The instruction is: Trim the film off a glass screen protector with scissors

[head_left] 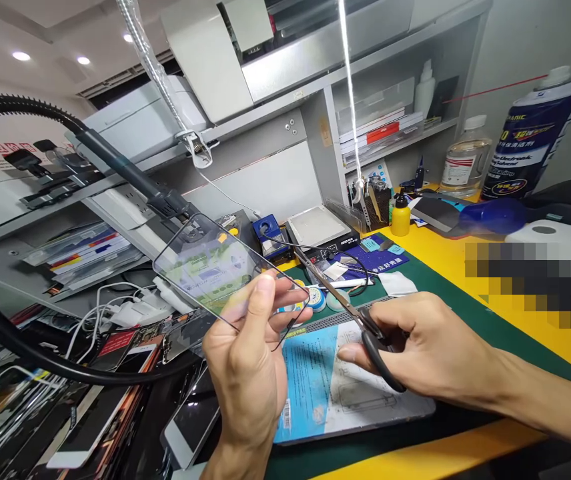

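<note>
My left hand (253,347) is raised at the middle, its thumb and fingers closed on a clear phone-sized glass panel (205,260) with a thin black border. The panel is tilted, and the things behind show through it. To its right, my right hand (415,333) grips black-handled scissors (378,353). Their metal blades point up and left, towards the panel's right end; I cannot tell whether they touch it. Below both hands lies a blue and white printed board (325,393) on the green mat (470,327).
Phones and phone parts (100,407) crowd the left side, under a black ring-shaped arm (65,367). Behind stand a flat heating plate (318,223), a yellow bottle (400,217) and a tool holder (375,200). A blue spray can (525,140) stands at the right.
</note>
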`<state>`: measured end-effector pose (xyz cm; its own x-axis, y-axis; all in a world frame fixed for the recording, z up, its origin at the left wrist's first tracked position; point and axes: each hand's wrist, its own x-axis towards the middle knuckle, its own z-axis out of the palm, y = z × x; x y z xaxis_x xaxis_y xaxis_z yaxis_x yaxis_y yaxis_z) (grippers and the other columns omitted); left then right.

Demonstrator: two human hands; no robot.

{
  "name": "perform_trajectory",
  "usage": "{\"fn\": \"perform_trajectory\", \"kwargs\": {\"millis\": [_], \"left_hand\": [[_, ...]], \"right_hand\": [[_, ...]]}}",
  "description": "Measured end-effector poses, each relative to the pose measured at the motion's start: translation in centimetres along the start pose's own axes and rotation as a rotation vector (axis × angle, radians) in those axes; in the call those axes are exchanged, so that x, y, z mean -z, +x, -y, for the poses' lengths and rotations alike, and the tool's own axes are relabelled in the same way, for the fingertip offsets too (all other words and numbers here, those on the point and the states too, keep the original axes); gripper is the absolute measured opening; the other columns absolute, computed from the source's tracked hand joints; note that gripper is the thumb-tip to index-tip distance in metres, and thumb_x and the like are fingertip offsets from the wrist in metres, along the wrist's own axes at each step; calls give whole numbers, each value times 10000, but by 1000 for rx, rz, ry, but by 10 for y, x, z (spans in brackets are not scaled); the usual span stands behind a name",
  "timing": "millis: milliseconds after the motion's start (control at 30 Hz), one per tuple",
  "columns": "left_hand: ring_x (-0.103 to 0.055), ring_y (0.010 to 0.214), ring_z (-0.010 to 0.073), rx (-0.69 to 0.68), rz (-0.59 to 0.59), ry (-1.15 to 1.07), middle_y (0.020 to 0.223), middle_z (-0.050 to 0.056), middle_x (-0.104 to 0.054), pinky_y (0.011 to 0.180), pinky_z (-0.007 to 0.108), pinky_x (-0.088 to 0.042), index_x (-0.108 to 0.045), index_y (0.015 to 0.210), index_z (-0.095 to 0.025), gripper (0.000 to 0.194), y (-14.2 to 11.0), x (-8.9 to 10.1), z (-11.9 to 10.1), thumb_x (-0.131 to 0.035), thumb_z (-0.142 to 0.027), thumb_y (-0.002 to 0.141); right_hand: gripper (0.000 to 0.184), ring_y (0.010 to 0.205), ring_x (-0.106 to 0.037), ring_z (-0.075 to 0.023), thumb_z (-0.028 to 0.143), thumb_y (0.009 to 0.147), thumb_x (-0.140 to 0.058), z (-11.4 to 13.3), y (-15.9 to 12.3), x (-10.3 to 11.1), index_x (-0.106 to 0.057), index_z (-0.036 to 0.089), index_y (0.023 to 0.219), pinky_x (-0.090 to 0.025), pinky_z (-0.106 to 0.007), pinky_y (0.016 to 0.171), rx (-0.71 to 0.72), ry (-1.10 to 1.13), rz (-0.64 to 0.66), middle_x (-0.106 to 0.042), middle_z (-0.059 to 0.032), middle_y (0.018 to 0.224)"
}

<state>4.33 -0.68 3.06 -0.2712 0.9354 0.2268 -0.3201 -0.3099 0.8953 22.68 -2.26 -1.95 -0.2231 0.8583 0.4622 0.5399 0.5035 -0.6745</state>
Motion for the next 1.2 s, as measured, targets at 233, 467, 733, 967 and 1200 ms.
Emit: {"fn": "perform_trajectory", "kwargs": {"millis": [233,467,733,967,1200], "left_hand": [[-767,663,199,-43,25,16,776,43,-787,554,239,-633,-812,884,-182,112,0,2,0,-781,-274,829],[-743,587,178,-61,55,-10,730,37,-785,536,250,-634,-815,858,-182,89,1,3,2,-757,-247,842],[-732,593,170,-76,52,14,734,34,-783,525,229,-618,-814,840,-183,90,1,2,3,-756,-252,834],[-741,641,189,-99,57,52,762,34,-782,521,242,-620,-815,872,-188,107,0,5,5,-748,-265,836],[-733,606,186,-83,35,65,732,33,-774,501,243,-615,-809,848,-174,108,2,4,3,-758,-265,822]], "right_hand": [[528,468,-274,-73,416,829,-746,0,0,1,-333,205,578,-216,-252,451,146,-101,-34,-337,82,506],[521,491,-291,-83,422,824,-741,-1,-2,1,-321,212,598,-216,-267,487,199,-149,-53,-338,72,536],[531,505,-263,-86,420,833,-737,-2,-1,1,-293,219,623,-197,-278,495,217,-140,-41,-317,71,554],[548,509,-234,-88,393,833,-734,-5,-3,1,-255,223,627,-194,-281,498,226,-127,-42,-296,74,550],[537,517,-234,-89,368,837,-734,-6,-2,2,-262,221,627,-185,-285,503,233,-99,-30,-297,75,554]]}}
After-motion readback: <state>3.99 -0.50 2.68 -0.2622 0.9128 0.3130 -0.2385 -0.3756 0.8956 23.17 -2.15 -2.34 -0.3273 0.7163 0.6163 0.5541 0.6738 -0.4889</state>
